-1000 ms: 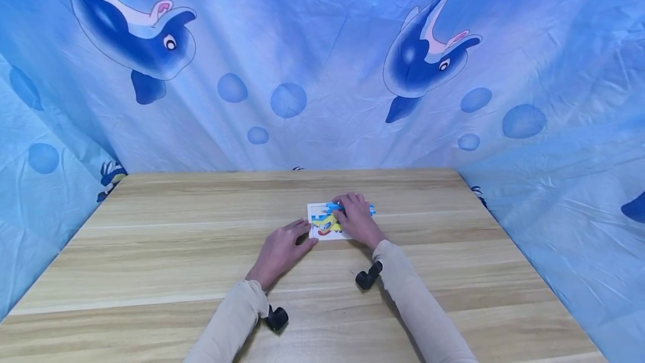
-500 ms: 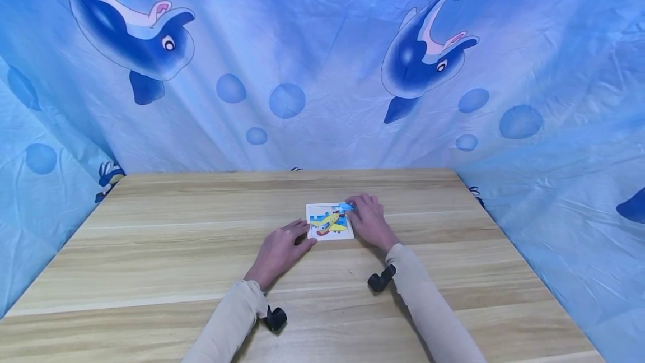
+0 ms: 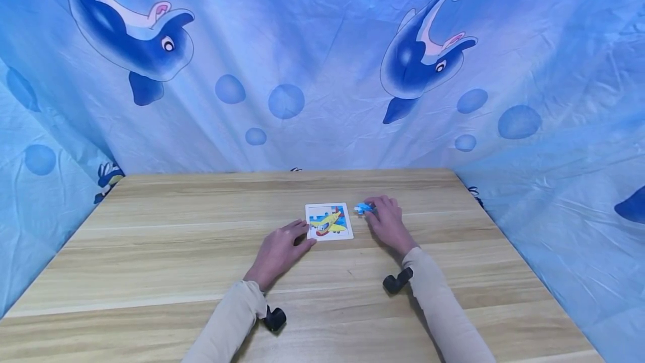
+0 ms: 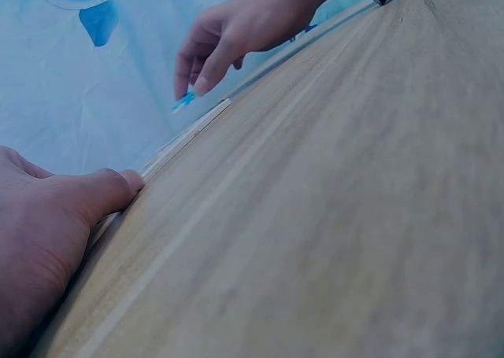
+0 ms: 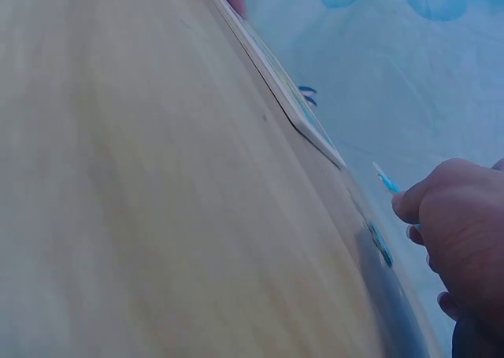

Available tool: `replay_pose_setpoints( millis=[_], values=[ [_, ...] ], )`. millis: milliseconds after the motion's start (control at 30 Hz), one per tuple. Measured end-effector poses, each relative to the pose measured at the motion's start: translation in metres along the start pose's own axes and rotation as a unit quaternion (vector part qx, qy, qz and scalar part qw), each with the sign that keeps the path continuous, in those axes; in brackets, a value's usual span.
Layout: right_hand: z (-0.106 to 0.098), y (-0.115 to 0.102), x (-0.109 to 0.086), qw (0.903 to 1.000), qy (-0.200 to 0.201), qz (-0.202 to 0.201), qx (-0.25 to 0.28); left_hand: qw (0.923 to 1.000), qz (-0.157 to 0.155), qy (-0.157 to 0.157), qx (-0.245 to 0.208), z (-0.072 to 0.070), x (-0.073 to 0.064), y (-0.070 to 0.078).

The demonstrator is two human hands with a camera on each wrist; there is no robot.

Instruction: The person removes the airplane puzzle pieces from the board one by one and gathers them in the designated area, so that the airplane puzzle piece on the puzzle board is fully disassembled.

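Note:
A jigsaw puzzle (image 3: pixel 330 226) in a white tray, with a yellow airplane on blue, lies flat on the table; its upper left part shows bare white. My left hand (image 3: pixel 279 248) holds the tray by its near left corner, thumb (image 4: pixel 118 189) at the near edge and fingers at the left side. Off the tray's right side, my right hand (image 3: pixel 389 227) pinches a blue puzzle piece (image 5: pixel 387 180) between thumb and fingertips, a little above the table. Below that hand another blue piece (image 5: pixel 380 244) lies on the wood.
The wooden table (image 3: pixel 166 256) stretches out around the puzzle. Behind and beside it hangs a blue curtain (image 3: pixel 322 60) with dolphins and bubbles. A black wrist camera (image 3: pixel 275 319) sits on the left sleeve, another camera (image 3: pixel 397 280) on the right.
My right hand has moved right, from over the puzzle to beside it, with blue piece in its fingers, uncovering the airplane picture. The left hand has stayed at the tray's corner.

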State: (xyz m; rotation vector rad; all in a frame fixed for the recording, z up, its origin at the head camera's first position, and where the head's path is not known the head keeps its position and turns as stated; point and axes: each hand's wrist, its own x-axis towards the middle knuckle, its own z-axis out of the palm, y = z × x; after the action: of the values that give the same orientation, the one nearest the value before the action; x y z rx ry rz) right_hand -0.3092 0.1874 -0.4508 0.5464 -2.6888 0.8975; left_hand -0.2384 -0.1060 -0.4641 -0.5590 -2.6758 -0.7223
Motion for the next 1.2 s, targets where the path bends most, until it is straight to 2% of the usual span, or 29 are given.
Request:
replay_pose_setpoints(
  millis=[367, 633, 1200],
  values=[
    [-0.015, 0.021, -0.009, 0.9995, 0.032, 0.006, 0.004, 1.0000, -0.006, -0.006, 0.002, -0.001, 0.000, 0.000],
    [-0.023, 0.032, -0.014, 0.9986, 0.045, 0.023, -0.018, 1.0000, -0.005, -0.005, 0.000, -0.001, 0.000, 0.001],
    [-0.029, 0.044, -0.013, 0.9980, 0.016, 0.055, -0.027, 0.9999, 0.010, 0.007, 0.003, 0.000, 0.000, -0.001]
  ],
)
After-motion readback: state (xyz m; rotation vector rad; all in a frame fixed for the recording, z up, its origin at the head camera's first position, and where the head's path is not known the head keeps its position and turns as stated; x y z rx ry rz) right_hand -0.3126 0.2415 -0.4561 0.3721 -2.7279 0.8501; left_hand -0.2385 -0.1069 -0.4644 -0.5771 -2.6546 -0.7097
